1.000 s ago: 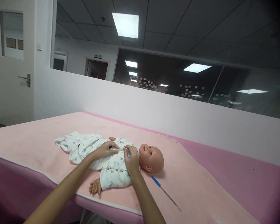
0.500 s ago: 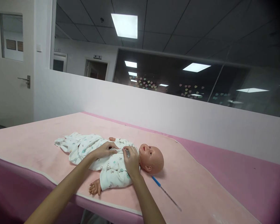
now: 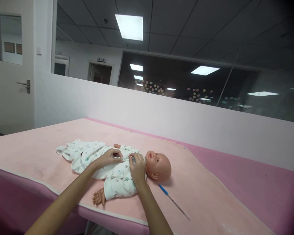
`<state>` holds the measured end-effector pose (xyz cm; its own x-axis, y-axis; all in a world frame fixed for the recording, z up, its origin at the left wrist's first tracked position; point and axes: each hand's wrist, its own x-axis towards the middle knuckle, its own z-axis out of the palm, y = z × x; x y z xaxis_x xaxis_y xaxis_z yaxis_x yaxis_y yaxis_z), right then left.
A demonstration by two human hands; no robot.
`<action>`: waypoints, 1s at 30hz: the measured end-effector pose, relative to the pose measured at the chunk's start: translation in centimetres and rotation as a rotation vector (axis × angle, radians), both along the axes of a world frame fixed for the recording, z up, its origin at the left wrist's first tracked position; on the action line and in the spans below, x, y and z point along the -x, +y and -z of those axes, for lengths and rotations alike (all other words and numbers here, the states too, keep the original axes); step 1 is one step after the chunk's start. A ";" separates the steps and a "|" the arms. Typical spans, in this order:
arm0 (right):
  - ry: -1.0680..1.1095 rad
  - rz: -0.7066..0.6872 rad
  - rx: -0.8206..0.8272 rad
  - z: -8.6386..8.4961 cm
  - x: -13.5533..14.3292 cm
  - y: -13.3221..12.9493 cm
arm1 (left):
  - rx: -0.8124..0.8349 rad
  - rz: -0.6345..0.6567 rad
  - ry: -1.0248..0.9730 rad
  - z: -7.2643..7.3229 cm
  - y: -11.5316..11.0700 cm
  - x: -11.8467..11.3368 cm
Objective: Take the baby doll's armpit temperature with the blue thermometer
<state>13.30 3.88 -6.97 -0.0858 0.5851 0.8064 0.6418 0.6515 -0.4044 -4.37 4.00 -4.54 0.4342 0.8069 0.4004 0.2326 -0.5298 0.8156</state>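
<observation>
A baby doll lies on its back on the pink mat, its head toward the right. It wears a white printed baby outfit that covers the body and the legs. At the front of the chest, my left hand pinches the outfit's fabric edge. My right hand grips the same edge close to the doll's neck, fingers bent together. A narrow strip of white cloth shows between the two hands. My fingers hide whatever fastening may be there.
A thermometer-like stick with a blue end lies on the mat beside the doll's head. The pink mat covers a padded table, whose near edge runs under my forearms. Behind stands a white half wall with a window above. A door is at the left.
Both hands stay at the doll's chest, with only a slight shift of the left fingers. The whole view has moved a little. The doll and the stick lie as before.
</observation>
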 end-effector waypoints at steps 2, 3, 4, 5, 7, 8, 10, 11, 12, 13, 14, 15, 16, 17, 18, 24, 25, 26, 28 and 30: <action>0.003 0.005 -0.002 0.0 0.0 0.0 | -0.009 0.008 0.014 -0.1 -0.1 0.0; 0.006 0.004 -0.005 0.0 0.0 0.0 | -0.016 0.005 0.022 -0.1 -0.1 0.0; 0.008 0.003 -0.010 0.0 0.0 0.0 | -0.022 0.000 0.030 -0.1 -0.1 0.0; 0.010 0.003 -0.016 0.0 0.0 -0.1 | -0.027 -0.008 0.037 -0.1 -0.1 -0.1; 0.002 0.008 -0.030 -0.2 0.1 -0.3 | -0.036 -0.031 0.050 -0.2 0.0 -0.1; -0.012 0.010 -0.037 -0.3 0.1 -0.5 | -0.042 -0.037 0.057 -0.2 0.0 -0.1; -0.059 0.007 -0.047 -0.5 0.2 -0.8 | -0.060 -0.023 0.064 -0.3 0.0 -0.1; -0.084 0.001 -0.049 -0.6 0.2 -1.0 | -0.068 -0.003 0.063 -0.3 0.0 -0.1; -0.106 -0.007 -0.050 -0.6 0.2 -1.1 | -0.072 0.021 0.061 -0.4 0.1 0.0; -0.122 -0.015 -0.050 -0.7 0.3 -1.1 | -0.069 0.045 0.057 -0.4 0.1 0.0; -0.133 -0.024 -0.048 -0.6 0.3 -1.2 | -0.060 0.067 0.052 -0.4 0.1 0.0; -0.140 -0.033 -0.045 -0.6 0.3 -1.2 | -0.047 0.082 0.045 -0.4 0.2 0.1; -0.145 -0.041 -0.042 -0.6 0.3 -1.1 | -0.034 0.091 0.038 -0.3 0.2 0.1; -0.150 -0.051 -0.037 -0.5 0.3 -1.0 | -0.024 0.089 0.032 -0.3 0.1 0.2; -0.155 -0.059 -0.030 -0.5 0.4 -1.0 | -0.018 0.076 0.029 -0.3 0.1 0.2; -0.177 -0.018 0.004 -0.3 0.4 -0.7 | -0.054 -0.017 0.053 0.0 0.1 0.0; -0.180 -0.006 0.004 -0.3 0.4 -0.6 | -0.069 -0.012 0.049 0.0 0.2 0.1; -0.182 0.004 0.004 -0.3 0.4 -0.6 | -0.079 -0.007 0.043 0.0 0.2 0.2; -0.183 0.019 0.006 -0.2 0.4 -0.6 | -0.063 -0.010 0.035 -0.1 0.3 0.8; -0.178 0.034 0.012 -0.2 0.3 -0.6 | -0.004 -0.038 0.028 -0.3 0.2 1.8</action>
<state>12.99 3.31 -6.74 -0.2065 0.5995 0.7733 0.7255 0.6241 -0.2901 -6.22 4.16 -4.28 0.4146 0.8212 0.3921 0.2750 -0.5237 0.8063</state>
